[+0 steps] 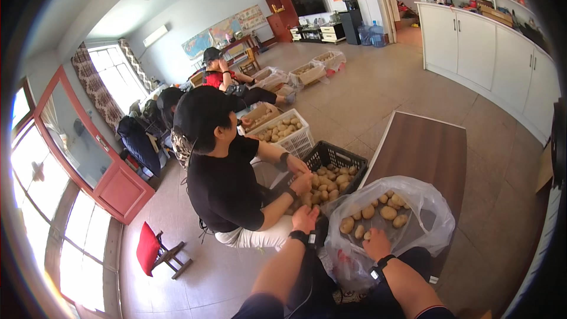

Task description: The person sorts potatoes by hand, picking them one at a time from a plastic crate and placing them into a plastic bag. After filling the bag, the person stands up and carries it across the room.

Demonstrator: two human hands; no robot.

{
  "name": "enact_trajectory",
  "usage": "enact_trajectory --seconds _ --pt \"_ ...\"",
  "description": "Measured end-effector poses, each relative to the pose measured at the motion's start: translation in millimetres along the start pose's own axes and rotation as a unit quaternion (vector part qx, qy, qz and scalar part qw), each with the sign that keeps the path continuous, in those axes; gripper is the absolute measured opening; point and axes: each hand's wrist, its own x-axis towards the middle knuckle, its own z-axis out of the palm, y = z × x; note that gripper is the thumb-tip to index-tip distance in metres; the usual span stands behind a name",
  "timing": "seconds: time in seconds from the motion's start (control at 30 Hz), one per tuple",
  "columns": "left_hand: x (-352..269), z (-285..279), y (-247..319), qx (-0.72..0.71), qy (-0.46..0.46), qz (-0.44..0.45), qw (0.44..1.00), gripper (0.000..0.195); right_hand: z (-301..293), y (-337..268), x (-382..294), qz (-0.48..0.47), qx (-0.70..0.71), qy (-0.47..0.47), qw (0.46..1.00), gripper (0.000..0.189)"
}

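Note:
My right hand (377,244) reaches into a clear plastic bag (432,190) spread open like a liner, its fingertips on a small potato (367,235). Several more potatoes (388,213) lie inside the bag, mostly along its far and left sides. To the left, my left hand (305,218) is over the near corner of a black plastic crate (347,155) heaped with potatoes (330,184). Whether anything is between its fingers is not clear. Both my wrists wear black straps with small devices.
A co-worker in a black shirt (221,181) sits close on my left, both hands over the black crate. A brown wooden board (421,150) lies beyond the bag. Past the crate stand a white potato crate (299,141) and other seated people. A red-cushioned folding stool (150,248) is at left.

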Motion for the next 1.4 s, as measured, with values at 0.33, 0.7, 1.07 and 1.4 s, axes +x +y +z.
enact_trajectory --seconds 0.33,0.7,1.07,1.4 --pt "-121.3 101.2 0.1 0.137 -0.105 -0.313 0.934 0.043 5.8 11.9 9.9 0.144 0.447 -0.139 0.872 0.038" --pt "-137.5 84.9 -43.1 0.116 -0.173 -0.365 0.907 0.03 1.6 -6.6 -7.7 0.031 0.477 -0.144 0.866 0.033" --pt "-100.9 131.0 21.7 0.031 0.029 -0.134 0.99 0.025 -46.1 -99.8 -76.2 -0.111 0.314 -0.549 0.766 0.039" --pt "-101.5 165.8 50.6 0.158 -0.035 -0.087 0.983 0.035 -16.6 -146.5 -95.8 -0.111 0.251 -0.61 0.743 0.036"
